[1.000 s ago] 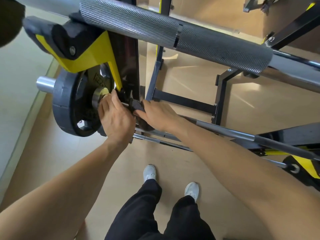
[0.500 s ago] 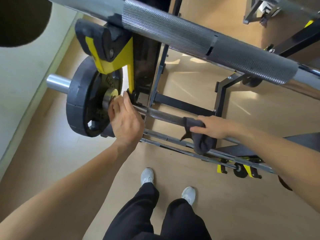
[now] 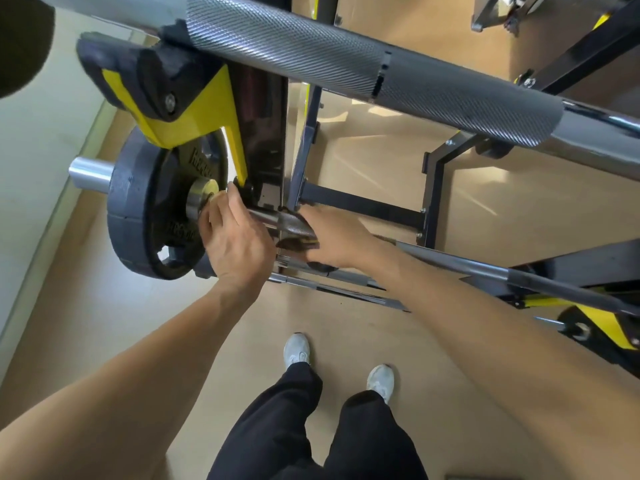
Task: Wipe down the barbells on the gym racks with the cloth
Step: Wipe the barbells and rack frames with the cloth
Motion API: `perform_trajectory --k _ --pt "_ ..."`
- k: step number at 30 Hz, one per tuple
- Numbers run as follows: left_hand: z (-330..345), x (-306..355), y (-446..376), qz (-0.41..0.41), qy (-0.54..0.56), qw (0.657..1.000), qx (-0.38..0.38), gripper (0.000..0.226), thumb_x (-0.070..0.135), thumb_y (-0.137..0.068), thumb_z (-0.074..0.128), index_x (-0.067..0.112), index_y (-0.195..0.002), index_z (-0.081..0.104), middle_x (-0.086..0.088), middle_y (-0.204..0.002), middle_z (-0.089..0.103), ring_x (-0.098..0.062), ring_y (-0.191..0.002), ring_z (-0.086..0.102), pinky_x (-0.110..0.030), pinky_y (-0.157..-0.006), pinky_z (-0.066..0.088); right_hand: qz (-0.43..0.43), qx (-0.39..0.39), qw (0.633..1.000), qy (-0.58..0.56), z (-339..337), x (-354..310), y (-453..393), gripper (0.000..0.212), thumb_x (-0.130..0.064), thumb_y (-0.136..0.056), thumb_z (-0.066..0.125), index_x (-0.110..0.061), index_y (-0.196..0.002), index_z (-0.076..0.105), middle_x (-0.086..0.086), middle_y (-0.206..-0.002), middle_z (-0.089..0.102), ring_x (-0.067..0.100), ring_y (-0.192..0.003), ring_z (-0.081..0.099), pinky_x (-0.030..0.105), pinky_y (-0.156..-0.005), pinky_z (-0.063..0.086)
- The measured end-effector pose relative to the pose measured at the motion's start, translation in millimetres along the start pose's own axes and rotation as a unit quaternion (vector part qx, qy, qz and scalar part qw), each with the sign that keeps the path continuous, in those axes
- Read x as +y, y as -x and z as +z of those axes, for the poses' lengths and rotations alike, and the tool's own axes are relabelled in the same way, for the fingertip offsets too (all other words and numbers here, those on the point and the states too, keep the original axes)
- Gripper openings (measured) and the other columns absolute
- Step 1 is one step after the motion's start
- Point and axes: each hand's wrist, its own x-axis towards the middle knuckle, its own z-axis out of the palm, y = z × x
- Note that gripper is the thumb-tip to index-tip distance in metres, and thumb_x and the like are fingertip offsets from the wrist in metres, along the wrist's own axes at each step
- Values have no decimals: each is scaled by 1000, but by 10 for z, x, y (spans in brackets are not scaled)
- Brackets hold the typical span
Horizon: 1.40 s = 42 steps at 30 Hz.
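At mid-frame the right hand (image 3: 334,239) grips the dark cloth (image 3: 294,242) around the lower barbell (image 3: 485,266), close to the rack upright (image 3: 263,140). Just left, the left hand (image 3: 233,242) grasps the bar beside the black weight plate (image 3: 149,209).

Black plate (image 3: 138,216), yellow rack bracket (image 3: 194,109)

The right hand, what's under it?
Under the right hand a dark cloth peeks out, wrapped on the lower barbell beside the left hand. Most of the cloth and the bar beneath it are covered by the hand.
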Motion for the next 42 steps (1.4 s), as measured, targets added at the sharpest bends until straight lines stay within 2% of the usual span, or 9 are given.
perform_trajectory --k 3,9,13,18,24,27,32,37,42 --pt "-18 6 7 -6 3 1000 -8 50 13 -93 45 1 -141 39 -20 -128 55 -35 -124 49 -45 -113 31 6 -10 999 33 -15 364 306 51 -41 -76 77 -26 -117 49 -8 -102 60 13 -87 58 31 -71 53" --pt "-10 18 13 -12 11 1000 0 51 17 -93 44 1 -141 40 -19 -128 55 -35 -123 49 -45 -112 31 208 -148 967 15 -318 985 771 27 -37 -69 77 -29 -86 58 -5 -77 65 15 -75 62 32 -69 55" --pt "-1 52 11 -26 11 1000 -4 53 19 -92 45 2 -142 38 -19 -129 54 -34 -123 48 -45 -111 31 175 -105 978 -48 -227 600 456 14 -23 -69 75 -24 -73 62 -2 -70 66 18 -70 64 31 -62 55" --pt "-1 59 7 -25 -7 1000 -18 57 18 -90 46 3 -143 34 -20 -129 53 -36 -122 48 -45 -111 30 58 -31 998 -12 -152 -125 -202 22 -33 -68 75 -20 -80 61 -4 -72 62 17 -64 60 31 -61 54" --pt "3 47 15 -18 -8 1000 -14 56 19 -91 44 1 -143 35 -21 -128 53 -36 -121 48 -46 -111 29 51 19 998 -39 -32 -187 -97 33 -28 -79 74 -20 -105 56 -2 -89 64 18 -74 60 32 -63 53" --pt "-3 7 22 -3 -6 1000 -11 53 20 -93 41 2 -143 36 -19 -127 54 -34 -120 49 -45 -111 31 69 -29 997 8 -92 105 172 41 -34 -83 71 -21 -116 51 -4 -92 62 17 -81 59 36 -74 53" --pt "-9 17 18 -9 -2 1000 -20 53 20 -94 45 5 -144 33 -17 -129 51 -33 -123 47 -45 -112 30 186 -106 975 62 -233 529 587 32 -56 -83 56 -24 -80 61 -8 -67 61 15 -67 61 34 -68 54" --pt "-5 23 9 -4 -16 999 -30 60 17 -89 51 1 -143 33 -21 -127 52 -36 -121 48 -45 -109 30 76 -32 996 27 -220 -274 4 10 -23 -84 67 -17 -90 64 -1 -79 64 20 -75 64 33 -67 53" --pt "1 -32 -1 24 -17 999 -29 67 17 -85 61 -2 -143 35 -22 -126 56 -37 -122 49 -45 -110 30 7 47 994 95 -29 -652 -268 32 -14 -93 58 -9 -124 50 12 -109 65 30 -91 66 40 -72 51"
